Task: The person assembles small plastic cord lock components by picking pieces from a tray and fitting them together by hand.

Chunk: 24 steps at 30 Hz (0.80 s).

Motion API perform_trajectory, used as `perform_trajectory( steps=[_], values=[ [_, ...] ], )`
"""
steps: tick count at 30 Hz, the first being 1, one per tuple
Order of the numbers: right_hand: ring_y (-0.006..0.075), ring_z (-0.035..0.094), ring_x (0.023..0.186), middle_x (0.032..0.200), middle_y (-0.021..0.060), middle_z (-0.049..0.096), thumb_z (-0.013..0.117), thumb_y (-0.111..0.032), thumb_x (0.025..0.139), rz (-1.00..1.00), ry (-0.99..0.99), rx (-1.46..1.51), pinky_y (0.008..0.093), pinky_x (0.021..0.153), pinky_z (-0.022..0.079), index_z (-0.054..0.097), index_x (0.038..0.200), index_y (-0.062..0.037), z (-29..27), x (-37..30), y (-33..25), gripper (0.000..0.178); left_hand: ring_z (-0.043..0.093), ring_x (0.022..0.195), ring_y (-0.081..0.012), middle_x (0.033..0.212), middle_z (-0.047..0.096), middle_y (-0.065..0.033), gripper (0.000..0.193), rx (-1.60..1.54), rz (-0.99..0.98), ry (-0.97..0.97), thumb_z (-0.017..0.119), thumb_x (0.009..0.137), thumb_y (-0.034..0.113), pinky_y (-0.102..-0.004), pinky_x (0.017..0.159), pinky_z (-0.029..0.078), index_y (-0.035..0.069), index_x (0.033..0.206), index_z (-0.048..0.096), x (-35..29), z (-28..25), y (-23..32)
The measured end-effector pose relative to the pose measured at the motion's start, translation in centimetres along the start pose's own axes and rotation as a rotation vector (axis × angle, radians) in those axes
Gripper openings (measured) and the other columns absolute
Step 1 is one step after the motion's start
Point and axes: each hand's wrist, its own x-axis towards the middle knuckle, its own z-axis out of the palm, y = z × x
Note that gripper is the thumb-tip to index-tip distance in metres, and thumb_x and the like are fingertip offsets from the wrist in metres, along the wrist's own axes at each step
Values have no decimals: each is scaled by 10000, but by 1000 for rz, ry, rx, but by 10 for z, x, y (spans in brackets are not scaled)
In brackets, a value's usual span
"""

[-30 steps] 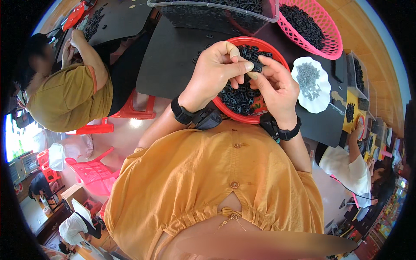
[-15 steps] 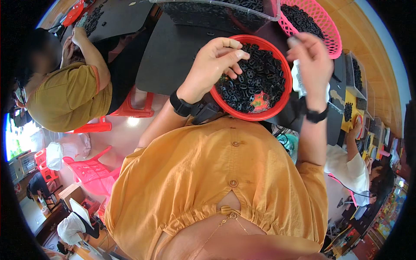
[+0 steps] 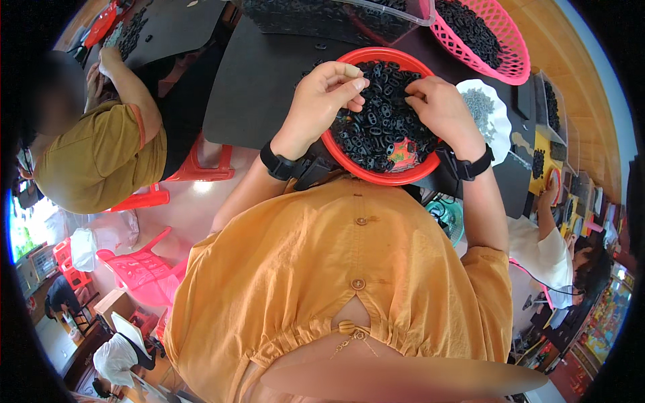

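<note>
A round red basin full of small black oval plastic pieces with holes sits before me on the dark table. My left hand is over the basin's left side, thumb and fingertips pinched together; whatever lies between them is too small to make out. On the right side of the basin my right hand bends down, its fingertips closed against the black pieces, and what they grip is hidden. Beside it stands a white scalloped dish of small pale clear pieces.
Behind the basin is a clear plastic bin of black pieces, with a pink mesh basket of them to its right. The dark table extends left. A person in a mustard shirt works at another table on the left.
My right hand has moved left and down from beside the pink basket into the red basin, uncovering the white dish. My left hand stays pinched over the basin.
</note>
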Motion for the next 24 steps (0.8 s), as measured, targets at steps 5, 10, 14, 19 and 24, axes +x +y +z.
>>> perform_trajectory(
  steps=[5,10,14,19,24],
  values=[
    [359,623,927,922,196,655,644,-156,793,41,-83,-52,437,828,490,688,940,-25,-2,12,-7,202,622,794,-110,1025,661,-91,179,45,44,11,598,939,110,-250,712,532,10,1086,580,-2,1,-1],
    [367,626,828,871,201,651,644,-141,799,37,-163,-10,413,743,493,673,935,9,3,23,-1,204,622,791,-108,1020,662,-97,183,29,42,19,601,935,107,-249,711,532,11,1091,583,-2,1,-3],
    [350,658,820,859,184,680,644,-166,819,14,-113,15,412,746,511,697,927,-31,0,21,-4,181,621,793,-107,1026,663,-87,179,30,24,2,602,933,100,-246,709,530,8,1087,592,-1,0,-3],
    [83,579,617,749,28,664,731,-218,838,194,-41,671,231,552,459,699,936,-18,-19,6,-25,224,615,792,-101,1009,661,-56,192,59,16,-98,637,913,101,-243,692,521,7,1079,618,1,13,11],
    [26,511,580,749,-25,619,704,-190,878,237,6,1213,171,485,395,690,957,-18,-19,-14,-41,189,604,744,-92,948,664,-42,173,-43,123,-191,659,896,73,-220,673,505,14,1058,655,3,25,19]
  ],
)
